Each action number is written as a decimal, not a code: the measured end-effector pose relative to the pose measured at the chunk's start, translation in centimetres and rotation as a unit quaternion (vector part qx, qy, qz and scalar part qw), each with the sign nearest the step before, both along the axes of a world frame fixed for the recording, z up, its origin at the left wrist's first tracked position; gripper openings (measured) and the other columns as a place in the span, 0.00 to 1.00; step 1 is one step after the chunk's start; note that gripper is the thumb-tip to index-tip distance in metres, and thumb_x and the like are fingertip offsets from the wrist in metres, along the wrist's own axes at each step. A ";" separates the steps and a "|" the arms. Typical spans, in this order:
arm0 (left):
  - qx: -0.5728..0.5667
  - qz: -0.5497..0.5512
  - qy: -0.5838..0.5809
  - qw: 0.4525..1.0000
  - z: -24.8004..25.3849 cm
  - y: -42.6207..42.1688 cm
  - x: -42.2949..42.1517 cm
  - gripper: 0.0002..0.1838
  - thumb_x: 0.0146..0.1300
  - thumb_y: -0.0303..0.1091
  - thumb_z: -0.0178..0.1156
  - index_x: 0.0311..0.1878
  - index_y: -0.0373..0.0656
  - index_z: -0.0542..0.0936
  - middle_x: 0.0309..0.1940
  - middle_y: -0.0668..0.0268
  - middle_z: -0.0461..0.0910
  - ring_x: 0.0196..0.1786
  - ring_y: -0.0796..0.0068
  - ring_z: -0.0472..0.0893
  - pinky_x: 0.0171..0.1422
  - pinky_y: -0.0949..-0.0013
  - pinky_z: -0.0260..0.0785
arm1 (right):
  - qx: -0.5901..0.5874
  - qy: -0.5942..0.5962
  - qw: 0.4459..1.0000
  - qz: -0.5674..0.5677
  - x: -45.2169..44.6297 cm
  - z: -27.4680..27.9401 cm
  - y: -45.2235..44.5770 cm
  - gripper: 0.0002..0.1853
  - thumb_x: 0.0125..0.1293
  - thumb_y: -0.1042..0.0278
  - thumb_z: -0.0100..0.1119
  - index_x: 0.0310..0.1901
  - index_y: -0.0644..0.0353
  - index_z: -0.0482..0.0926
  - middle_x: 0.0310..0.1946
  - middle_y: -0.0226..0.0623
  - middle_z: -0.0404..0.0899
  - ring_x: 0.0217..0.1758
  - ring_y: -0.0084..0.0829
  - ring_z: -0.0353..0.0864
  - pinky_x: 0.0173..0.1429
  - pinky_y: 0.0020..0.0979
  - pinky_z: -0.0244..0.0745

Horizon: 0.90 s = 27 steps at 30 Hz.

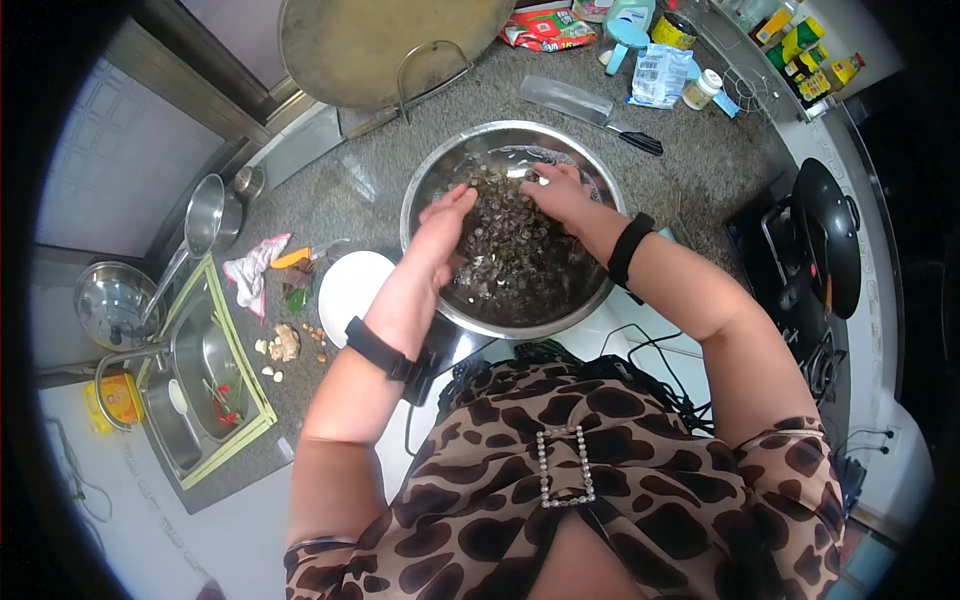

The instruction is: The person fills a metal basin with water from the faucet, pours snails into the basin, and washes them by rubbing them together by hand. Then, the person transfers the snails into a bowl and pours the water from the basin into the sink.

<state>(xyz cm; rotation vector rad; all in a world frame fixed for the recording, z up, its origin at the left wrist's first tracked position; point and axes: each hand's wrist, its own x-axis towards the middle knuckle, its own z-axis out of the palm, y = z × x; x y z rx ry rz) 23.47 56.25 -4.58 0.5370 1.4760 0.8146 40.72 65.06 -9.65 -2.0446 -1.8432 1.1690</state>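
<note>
A wide steel basin (420, 175) holds water and a heap of small dark snails (510, 235). My left hand (447, 222) is inside its left side, thumb uppermost, curved against the snails; its other fingers are partly hidden. From the right, my right hand (562, 193) reaches into the far part of the heap, fingers bent among the shells. Between them the hands cup part of the heap. Some fingertips are covered by snails and water.
Behind the basin lies a cleaver (570, 100). A white plate (350, 290), ginger (285, 343) and an orange-handled tool (292, 258) are at left, near the sink (205, 360). A black wok (825, 240) stands right. A large round board (370, 50) leans at the back.
</note>
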 end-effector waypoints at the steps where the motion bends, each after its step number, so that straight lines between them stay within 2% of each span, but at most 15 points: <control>1: -0.002 -0.003 0.000 1.000 -2.2 1.0 -1.1 0.31 0.65 0.50 0.49 0.68 0.50 0.58 0.68 0.59 0.54 0.69 0.54 0.54 0.66 0.39 0.45 | -0.015 0.020 0.999 -0.022 0.5 -1.4 0.2 0.33 0.56 0.48 0.56 0.64 0.39 0.63 0.69 0.39 0.45 0.70 0.52 0.44 0.70 0.48 0.45; 3: 0.076 -0.020 0.058 0.995 -8.0 2.9 -3.0 0.27 0.63 0.51 0.50 0.66 0.59 0.64 0.72 0.64 0.38 0.72 0.60 0.48 0.67 0.41 0.46 | -0.030 0.039 0.998 -0.045 0.8 -2.6 -0.2 0.33 0.56 0.48 0.57 0.65 0.40 0.62 0.69 0.41 0.45 0.70 0.52 0.43 0.70 0.47 0.45; 4: 0.075 -0.022 0.058 0.995 -8.1 3.0 -2.9 0.27 0.63 0.51 0.50 0.66 0.59 0.64 0.72 0.64 0.38 0.72 0.60 0.48 0.67 0.41 0.46 | -0.047 0.050 0.995 -0.074 0.6 -2.9 -1.1 0.34 0.56 0.48 0.57 0.65 0.40 0.62 0.69 0.42 0.44 0.70 0.52 0.42 0.70 0.48 0.45; 7: -0.003 0.005 -0.085 0.996 -4.3 2.2 -0.5 0.25 0.68 0.41 0.46 0.68 0.60 0.59 0.67 0.62 0.57 0.66 0.61 0.62 0.63 0.55 0.60 | -0.081 0.092 0.979 -0.165 -0.9 -2.6 -3.5 0.34 0.55 0.49 0.58 0.65 0.39 0.61 0.69 0.42 0.44 0.71 0.52 0.40 0.70 0.49 0.44; 8: -0.066 0.053 -0.211 0.974 -5.0 2.3 -0.3 0.25 0.69 0.38 0.43 0.69 0.59 0.57 0.63 0.62 0.65 0.60 0.60 0.69 0.56 0.49 0.66 | -0.096 0.123 0.962 -0.224 -1.7 -2.2 -4.0 0.34 0.55 0.50 0.59 0.65 0.39 0.61 0.69 0.41 0.43 0.71 0.52 0.39 0.70 0.49 0.43; 9: -0.065 0.068 -0.201 0.975 -5.4 2.0 0.4 0.21 0.69 0.42 0.43 0.64 0.55 0.63 0.59 0.62 0.69 0.56 0.60 0.72 0.56 0.49 0.66 | -0.103 0.092 0.959 -0.248 -2.5 -1.8 -4.0 0.33 0.55 0.52 0.60 0.64 0.42 0.63 0.67 0.42 0.49 0.69 0.48 0.48 0.68 0.45 0.52; 10: -0.063 0.084 -0.191 0.976 -5.8 1.7 1.2 0.19 0.69 0.45 0.43 0.59 0.51 0.69 0.55 0.62 0.73 0.53 0.61 0.75 0.57 0.48 0.66 | -0.102 0.094 0.958 -0.251 -2.8 -2.4 -3.9 0.33 0.55 0.52 0.60 0.64 0.42 0.63 0.67 0.42 0.49 0.69 0.48 0.48 0.68 0.45 0.52; 13: -0.079 0.118 -0.239 0.961 -6.6 1.4 2.8 0.23 0.68 0.51 0.40 0.60 0.51 0.67 0.55 0.62 0.73 0.56 0.59 0.72 0.60 0.44 0.61 | -0.069 0.337 0.870 -0.355 -4.3 -6.2 -4.0 0.25 0.55 0.57 0.60 0.56 0.51 0.73 0.49 0.42 0.75 0.52 0.39 0.74 0.54 0.33 0.70; 16: -0.096 0.157 -0.243 0.952 -5.4 1.1 3.1 0.23 0.68 0.52 0.39 0.59 0.50 0.68 0.58 0.61 0.70 0.59 0.58 0.70 0.63 0.46 0.58 | -0.067 0.364 0.883 -0.290 -5.5 -3.0 -5.4 0.20 0.54 0.58 0.60 0.49 0.53 0.78 0.45 0.42 0.79 0.48 0.37 0.77 0.50 0.33 0.71; 17: -0.129 0.181 -0.242 0.945 -4.7 1.1 3.1 0.24 0.68 0.52 0.38 0.59 0.49 0.68 0.59 0.60 0.69 0.60 0.57 0.68 0.64 0.47 0.57 | -0.028 0.328 0.913 -0.240 -6.1 -3.3 -6.0 0.15 0.54 0.58 0.60 0.42 0.54 0.80 0.41 0.42 0.80 0.42 0.37 0.79 0.46 0.32 0.72; 18: -0.121 0.190 -0.298 0.928 -6.1 1.3 2.5 0.24 0.68 0.52 0.36 0.57 0.49 0.69 0.58 0.57 0.68 0.60 0.55 0.67 0.64 0.48 0.57 | -0.016 0.251 0.954 -0.164 -6.3 -0.5 -7.2 0.12 0.55 0.59 0.60 0.41 0.49 0.78 0.39 0.36 0.77 0.44 0.34 0.73 0.50 0.34 0.68; 20: -0.124 0.214 -0.428 0.869 -8.8 1.7 1.4 0.23 0.68 0.51 0.35 0.54 0.47 0.70 0.54 0.55 0.70 0.60 0.53 0.67 0.63 0.48 0.58 | 0.111 0.034 0.983 -0.142 -8.2 1.8 -9.4 0.12 0.56 0.55 0.58 0.41 0.43 0.77 0.44 0.35 0.73 0.51 0.40 0.70 0.54 0.38 0.66; 21: -0.123 0.213 -0.428 0.870 -9.7 1.7 1.6 0.23 0.68 0.51 0.35 0.54 0.47 0.70 0.54 0.55 0.70 0.60 0.53 0.67 0.63 0.48 0.58 | 0.085 0.043 0.987 -0.128 -8.1 2.4 -9.5 0.11 0.58 0.52 0.56 0.41 0.41 0.77 0.48 0.33 0.70 0.56 0.44 0.66 0.58 0.43 0.63; 24: -0.048 0.203 -0.502 0.839 -11.8 0.9 2.8 0.24 0.68 0.50 0.36 0.57 0.45 0.67 0.56 0.54 0.69 0.59 0.52 0.68 0.63 0.46 0.59 | 0.072 0.062 0.981 -0.166 -7.3 0.6 -6.9 0.09 0.59 0.53 0.53 0.40 0.41 0.77 0.50 0.33 0.69 0.56 0.44 0.66 0.60 0.46 0.60; 27: -0.027 0.200 -0.495 0.845 -10.2 0.9 3.0 0.23 0.68 0.50 0.34 0.55 0.45 0.69 0.55 0.55 0.69 0.58 0.52 0.68 0.63 0.47 0.59 | 0.063 0.075 0.982 -0.159 -7.4 1.0 -6.8 0.09 0.61 0.52 0.50 0.39 0.40 0.77 0.52 0.34 0.67 0.57 0.45 0.66 0.61 0.50 0.57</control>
